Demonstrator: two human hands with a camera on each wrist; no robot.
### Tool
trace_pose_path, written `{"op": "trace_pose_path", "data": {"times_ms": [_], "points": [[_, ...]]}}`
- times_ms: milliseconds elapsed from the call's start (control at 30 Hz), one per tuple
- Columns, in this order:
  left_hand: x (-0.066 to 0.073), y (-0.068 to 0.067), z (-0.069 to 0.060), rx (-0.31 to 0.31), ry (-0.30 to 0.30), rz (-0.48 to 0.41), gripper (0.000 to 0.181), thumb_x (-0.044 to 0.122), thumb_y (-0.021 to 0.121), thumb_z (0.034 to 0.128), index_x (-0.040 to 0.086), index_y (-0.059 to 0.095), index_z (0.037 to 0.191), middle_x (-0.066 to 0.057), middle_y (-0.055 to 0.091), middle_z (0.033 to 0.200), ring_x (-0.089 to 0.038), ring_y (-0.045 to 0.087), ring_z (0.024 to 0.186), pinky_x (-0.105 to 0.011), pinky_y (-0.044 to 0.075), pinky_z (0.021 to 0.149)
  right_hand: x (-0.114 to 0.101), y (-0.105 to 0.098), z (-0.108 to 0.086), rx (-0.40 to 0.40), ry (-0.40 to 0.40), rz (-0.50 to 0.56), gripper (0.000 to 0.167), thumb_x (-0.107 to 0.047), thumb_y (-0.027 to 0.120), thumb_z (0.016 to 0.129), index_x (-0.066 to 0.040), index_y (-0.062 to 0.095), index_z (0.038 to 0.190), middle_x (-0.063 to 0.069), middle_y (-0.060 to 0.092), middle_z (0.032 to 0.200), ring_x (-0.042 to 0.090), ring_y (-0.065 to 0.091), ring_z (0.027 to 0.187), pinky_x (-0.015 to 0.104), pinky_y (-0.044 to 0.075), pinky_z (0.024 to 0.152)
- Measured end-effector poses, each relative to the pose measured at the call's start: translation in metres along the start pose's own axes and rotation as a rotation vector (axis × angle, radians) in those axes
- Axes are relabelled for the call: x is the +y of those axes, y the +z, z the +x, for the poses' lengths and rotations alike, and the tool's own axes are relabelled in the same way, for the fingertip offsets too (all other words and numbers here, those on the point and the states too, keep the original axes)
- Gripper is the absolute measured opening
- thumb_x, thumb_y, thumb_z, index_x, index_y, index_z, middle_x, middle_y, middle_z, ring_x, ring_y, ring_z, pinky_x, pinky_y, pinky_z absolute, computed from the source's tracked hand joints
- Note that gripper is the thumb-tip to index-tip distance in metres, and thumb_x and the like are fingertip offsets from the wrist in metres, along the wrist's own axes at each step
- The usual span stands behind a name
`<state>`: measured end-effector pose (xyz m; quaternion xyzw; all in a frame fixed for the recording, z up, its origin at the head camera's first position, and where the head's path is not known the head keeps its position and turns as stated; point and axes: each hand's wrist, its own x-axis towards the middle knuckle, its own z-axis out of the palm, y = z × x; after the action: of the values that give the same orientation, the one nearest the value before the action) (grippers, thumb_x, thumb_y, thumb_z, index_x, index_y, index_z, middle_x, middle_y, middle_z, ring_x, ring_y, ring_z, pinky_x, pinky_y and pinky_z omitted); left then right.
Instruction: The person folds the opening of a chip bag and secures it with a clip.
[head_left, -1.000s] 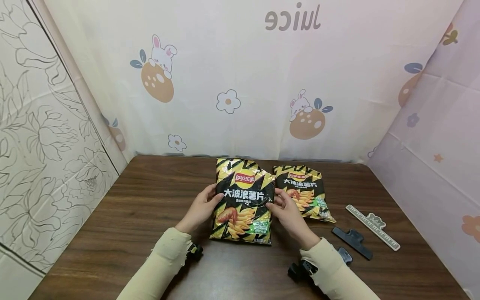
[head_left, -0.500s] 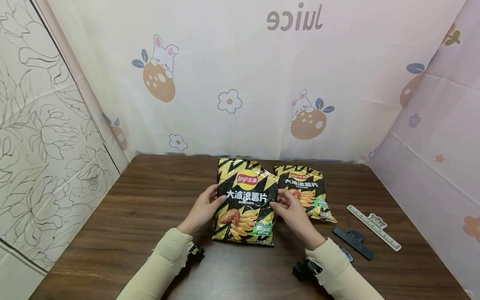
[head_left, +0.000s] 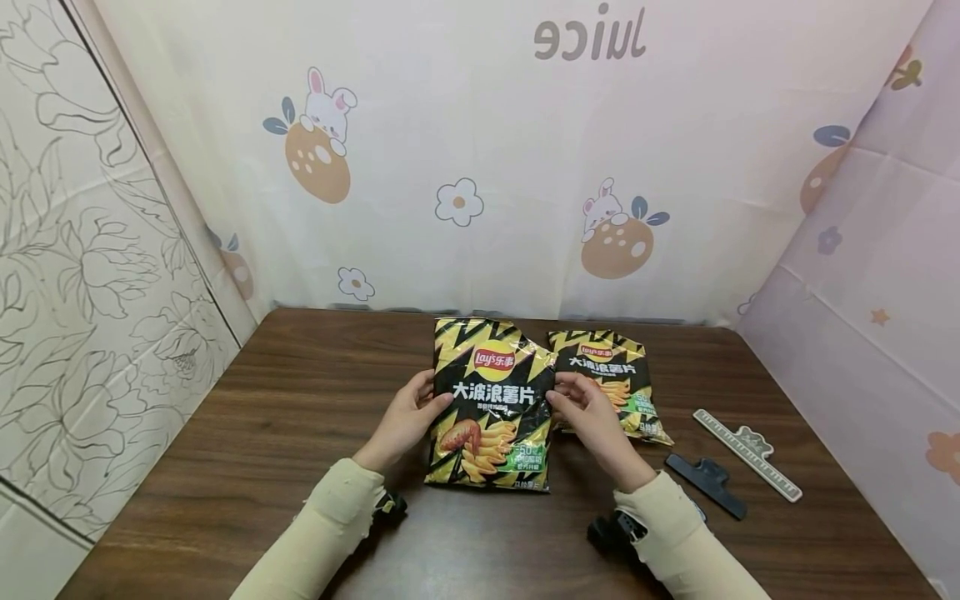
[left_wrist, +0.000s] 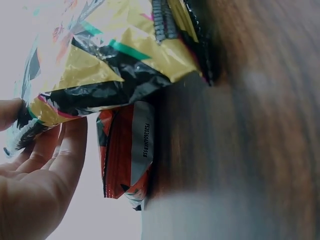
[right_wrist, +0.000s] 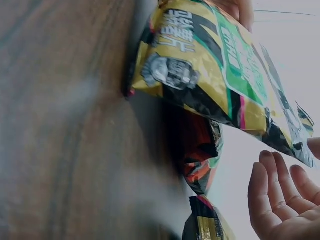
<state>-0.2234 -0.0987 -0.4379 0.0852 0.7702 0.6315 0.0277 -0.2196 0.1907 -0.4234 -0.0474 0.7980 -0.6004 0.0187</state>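
Note:
A black-and-yellow chip bag point(head_left: 491, 425) is held up at the middle of the table. My left hand point(head_left: 399, 421) grips its left edge, thumb in front and fingers behind; in the left wrist view the hand point(left_wrist: 45, 175) pinches the bag point(left_wrist: 95, 75). At the right edge, my right hand point(head_left: 596, 425) touches the bag with the thumb. In the right wrist view its fingers point(right_wrist: 275, 192) lie loosely spread beside the edge of the bag point(right_wrist: 200, 70), their tips showing. A second similar bag point(head_left: 607, 362) lies behind the right hand.
A pale clip point(head_left: 746, 454) and a dark clip point(head_left: 707, 485) lie on the table's right side; another is mostly hidden by the right sleeve. A red packet point(left_wrist: 125, 150) sits behind the held bag. A printed curtain point(head_left: 465, 108) hangs behind the table.
The bag and both hands have shifted slightly right over the last second. Most recently, my right hand has moved a little up and outward along the bag's right edge.

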Motion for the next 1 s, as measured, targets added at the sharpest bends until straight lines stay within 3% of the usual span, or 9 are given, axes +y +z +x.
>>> {"op": "trace_pose_path", "data": {"times_ms": [267,500,733,1000], "points": [[0.002,-0.001,-0.004,-0.023,0.01,-0.032,0.042,0.017,0.061,0.098,0.004,0.05,0.136,-0.016,0.064,0.127,-0.024,0.062,0.111,-0.037,0.052,0.092,-0.004,0.0,0.007,0.053,0.002,0.033,0.04,-0.033,0.057,0.1,-0.004,0.058,0.129,0.009,0.063,0.106,0.011,0.064,0.088,0.036,0.057,0.084],[0.002,-0.003,-0.007,-0.033,0.009,-0.045,0.041,0.017,0.061,0.0982,0.005,0.05,0.136,-0.016,0.063,0.128,-0.026,0.061,0.115,-0.039,0.051,0.094,-0.01,0.0,0.017,0.095,0.012,0.059,0.042,-0.033,0.056,0.1,-0.002,0.06,0.129,0.006,0.063,0.106,0.009,0.063,0.089,0.04,0.056,0.088],[0.001,-0.004,-0.006,-0.036,0.0,-0.049,0.041,0.017,0.06,0.0986,0.006,0.05,0.137,-0.016,0.063,0.129,-0.024,0.063,0.112,-0.037,0.052,0.092,-0.016,0.002,0.024,0.109,0.028,0.001,0.047,-0.042,0.057,0.098,-0.007,0.061,0.129,0.013,0.062,0.12,0.008,0.062,0.089,0.039,0.055,0.089],[-0.002,-0.004,-0.005,-0.038,-0.014,-0.061,0.042,0.017,0.06,0.0984,0.005,0.049,0.137,-0.018,0.063,0.129,-0.025,0.064,0.111,-0.038,0.053,0.092,-0.02,0.006,0.025,0.117,0.021,0.03,0.042,-0.037,0.059,0.098,-0.001,0.065,0.12,0.005,0.064,0.105,0.009,0.062,0.083,0.039,0.054,0.087]]}}
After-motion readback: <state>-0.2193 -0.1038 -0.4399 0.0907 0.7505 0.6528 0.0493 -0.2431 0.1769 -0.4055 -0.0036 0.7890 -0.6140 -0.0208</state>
